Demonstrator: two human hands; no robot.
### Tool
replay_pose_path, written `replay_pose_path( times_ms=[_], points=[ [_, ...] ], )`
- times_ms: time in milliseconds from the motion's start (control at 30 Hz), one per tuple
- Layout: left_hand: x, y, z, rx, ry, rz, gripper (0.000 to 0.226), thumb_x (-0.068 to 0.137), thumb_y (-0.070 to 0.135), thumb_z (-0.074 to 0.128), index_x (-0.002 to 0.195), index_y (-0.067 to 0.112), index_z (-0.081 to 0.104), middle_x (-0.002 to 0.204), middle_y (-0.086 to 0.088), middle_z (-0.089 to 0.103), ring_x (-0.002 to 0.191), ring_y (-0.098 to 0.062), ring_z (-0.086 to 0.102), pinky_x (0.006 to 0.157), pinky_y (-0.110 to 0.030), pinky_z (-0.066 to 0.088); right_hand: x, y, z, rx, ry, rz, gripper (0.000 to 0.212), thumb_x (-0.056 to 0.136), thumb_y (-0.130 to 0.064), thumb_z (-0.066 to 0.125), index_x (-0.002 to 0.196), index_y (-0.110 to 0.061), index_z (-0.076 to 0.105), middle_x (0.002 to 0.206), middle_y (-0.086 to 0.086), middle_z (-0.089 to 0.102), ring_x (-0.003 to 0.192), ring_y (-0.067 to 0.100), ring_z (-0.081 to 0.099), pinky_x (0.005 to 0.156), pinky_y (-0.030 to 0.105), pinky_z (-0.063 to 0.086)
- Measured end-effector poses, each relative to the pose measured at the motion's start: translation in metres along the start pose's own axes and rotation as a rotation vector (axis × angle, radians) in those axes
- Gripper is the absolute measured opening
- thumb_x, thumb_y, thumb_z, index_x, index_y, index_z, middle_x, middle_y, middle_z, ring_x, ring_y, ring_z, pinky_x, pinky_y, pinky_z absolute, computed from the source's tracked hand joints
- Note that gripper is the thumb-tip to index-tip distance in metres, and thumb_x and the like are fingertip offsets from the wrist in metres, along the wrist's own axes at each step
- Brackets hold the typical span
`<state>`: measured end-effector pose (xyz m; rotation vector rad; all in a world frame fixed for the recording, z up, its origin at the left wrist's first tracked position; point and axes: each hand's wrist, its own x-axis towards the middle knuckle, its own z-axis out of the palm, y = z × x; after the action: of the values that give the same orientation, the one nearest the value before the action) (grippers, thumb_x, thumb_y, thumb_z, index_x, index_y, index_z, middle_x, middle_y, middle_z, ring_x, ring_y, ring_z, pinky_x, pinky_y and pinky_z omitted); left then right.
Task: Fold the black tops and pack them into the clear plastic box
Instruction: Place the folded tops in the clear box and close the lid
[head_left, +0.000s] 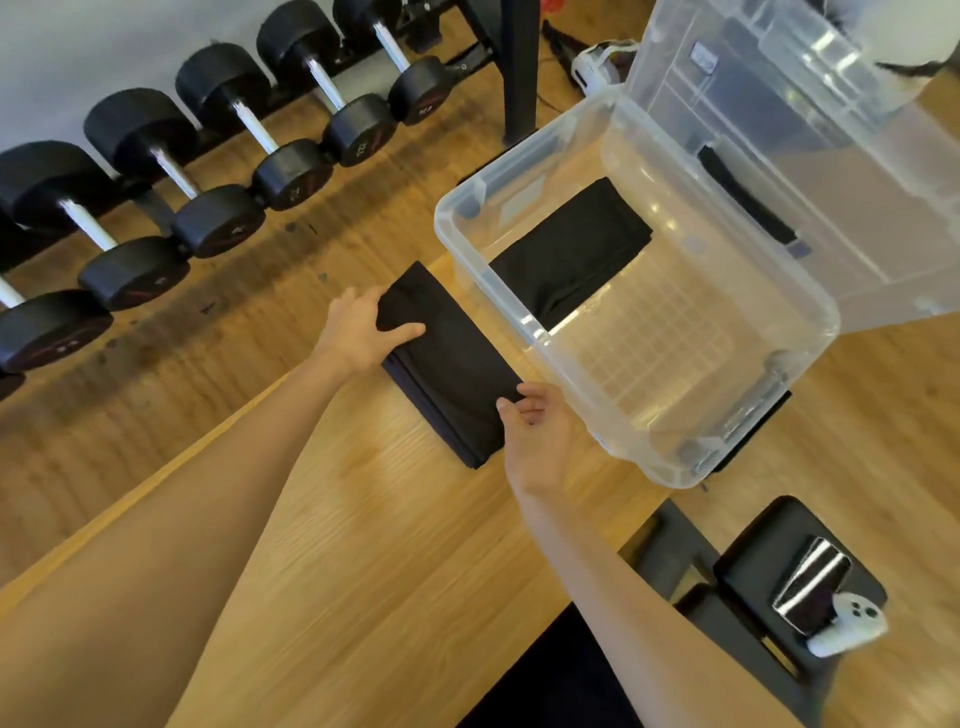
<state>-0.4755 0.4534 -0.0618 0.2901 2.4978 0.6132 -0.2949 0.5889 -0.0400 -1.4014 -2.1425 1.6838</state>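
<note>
A folded black top (452, 369) lies on the wooden table (363, 545) just left of the clear plastic box (691, 467). My left hand (358, 332) grips its far left edge, thumb on top. My right hand (535, 431) pinches its near right corner, close to the box wall. Inside the box a second folded black top (571, 249) lies flat against the far left side. The box's clear lid (779, 104) stands open behind it.
A rack of black dumbbells (208, 171) runs along the floor to the left of the table. At the lower right a black bench pad (753, 571) carries a phone (810, 582) and a white controller (852, 623). A black post (519, 67) rises behind the box.
</note>
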Motion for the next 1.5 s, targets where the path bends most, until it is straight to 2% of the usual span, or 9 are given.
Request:
replay_pose_path(
  times_ms=[167,300,400,500,600,800,1067,1367,1500],
  points=[
    [0.009,0.000,-0.006,-0.001,-0.028,0.040,0.055,0.081,0.049,0.072,0.119,0.011,0.062,0.113,-0.013,0.054,0.111,-0.026,0.050,0.089,-0.033,0.044,0.003,-0.001,0.001,0.049,0.015,0.138,0.040,0.087,-0.014,0.072,0.122,-0.011,0.053,0.111,0.002,0.056,0.108,0.018,0.055,0.094,0.027,0.048],
    [0.014,0.006,-0.012,-0.026,-0.066,0.023,0.051,0.079,0.044,0.077,0.113,0.009,0.063,0.110,-0.007,0.065,0.101,-0.026,0.061,0.082,-0.038,0.052,0.004,-0.001,-0.006,0.088,-0.038,0.249,0.030,0.084,-0.015,0.076,0.084,-0.025,0.047,0.089,-0.009,0.054,0.082,0.004,0.054,0.079,0.020,0.049],
    [0.019,0.010,-0.017,-0.009,-0.133,-0.125,0.070,0.074,0.050,0.079,0.122,0.005,0.056,0.114,-0.006,0.062,0.104,-0.025,0.059,0.083,-0.037,0.051,0.006,-0.001,-0.007,0.206,-0.108,0.355,0.036,0.084,-0.016,0.076,0.106,-0.020,0.047,0.095,-0.009,0.054,0.083,0.002,0.053,0.065,0.012,0.040],
    [0.022,0.010,-0.020,-0.090,-0.218,-0.265,0.079,0.068,0.053,0.083,0.120,0.000,0.055,0.111,-0.010,0.061,0.099,-0.026,0.058,0.072,-0.035,0.048,0.010,-0.006,-0.007,0.266,-0.119,0.434,0.045,0.084,-0.014,0.076,0.115,-0.017,0.044,0.099,-0.008,0.055,0.095,0.012,0.052,0.079,0.022,0.042],
    [0.019,0.006,-0.021,-0.183,-0.271,-0.312,0.081,0.068,0.048,0.085,0.126,0.001,0.054,0.122,-0.008,0.058,0.109,-0.026,0.056,0.086,-0.037,0.050,0.015,-0.006,-0.008,0.280,-0.135,0.487,0.049,0.082,-0.012,0.077,0.124,-0.007,0.051,0.114,0.003,0.063,0.098,0.016,0.058,0.075,0.019,0.045],
    [0.008,-0.005,-0.027,-0.347,-0.369,-0.279,0.083,0.051,0.052,0.089,0.118,0.011,0.063,0.117,-0.002,0.068,0.107,-0.020,0.063,0.099,-0.040,0.051,0.021,-0.010,-0.014,0.293,-0.238,0.546,0.018,0.084,-0.009,0.072,0.092,-0.015,0.056,0.086,-0.005,0.060,0.077,0.005,0.054,0.061,0.015,0.042],
    [-0.021,0.000,-0.030,-0.657,-0.340,-0.358,0.060,0.073,0.041,0.081,0.115,0.008,0.054,0.115,-0.003,0.065,0.104,-0.016,0.062,0.088,-0.029,0.050,0.019,-0.008,-0.014,0.263,-0.235,0.530,0.044,0.085,-0.011,0.073,0.125,-0.004,0.056,0.110,0.005,0.065,0.102,0.021,0.061,0.093,0.033,0.051],
    [-0.055,0.004,-0.027,-0.723,-0.216,-0.197,0.026,0.087,0.023,0.073,0.099,0.034,0.052,0.104,0.009,0.063,0.092,-0.006,0.061,0.071,-0.020,0.047,0.012,-0.005,-0.016,0.223,-0.252,0.461,0.023,0.086,-0.007,0.071,0.101,-0.016,0.056,0.084,-0.008,0.059,0.083,0.013,0.056,0.077,0.025,0.044],
    [-0.073,-0.013,-0.018,-0.852,-0.164,-0.313,0.048,0.085,0.023,0.075,0.127,0.024,0.053,0.116,0.002,0.064,0.102,-0.014,0.063,0.076,-0.026,0.051,0.008,-0.004,-0.013,0.162,-0.229,0.389,0.013,0.083,-0.008,0.072,0.084,-0.017,0.063,0.085,-0.003,0.065,0.078,0.011,0.060,0.061,0.019,0.044]
  ],
)
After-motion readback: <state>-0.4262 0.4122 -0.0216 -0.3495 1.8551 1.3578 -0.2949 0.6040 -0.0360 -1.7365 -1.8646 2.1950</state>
